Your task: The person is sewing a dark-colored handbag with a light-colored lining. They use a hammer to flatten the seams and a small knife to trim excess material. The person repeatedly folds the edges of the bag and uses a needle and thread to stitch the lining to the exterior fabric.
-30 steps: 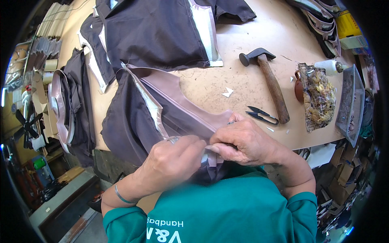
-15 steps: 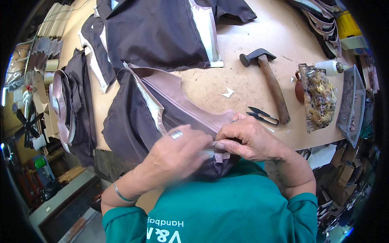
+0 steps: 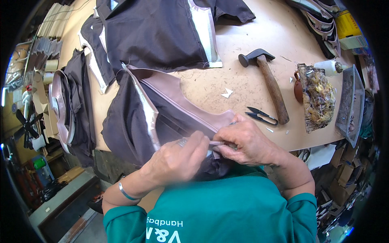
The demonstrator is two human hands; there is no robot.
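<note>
A bag piece of dark lining and pinkish leather trim lies over the table's near edge, against my body. Its leather forms a curved band with a zip-like strip along the middle, and a white-backed edge stands up on the left. My right hand pinches the near end of the leather edge between thumb and fingers. Close beside it, my left hand has its fingers closed on the same edge, fingertips nearly meeting the right ones. The hands partly hide the folded spot between them.
Right of the bag piece lie black thread snips and a wooden-handled hammer. Farther right are a glue-crusted block, a white bottle and a grey mesh basket. More dark lining pieces cover the far table.
My left hand has moved slightly right and closed in on the edge beside my right hand. The white-backed edge has shifted a little left. My right hand keeps its pinch.
</note>
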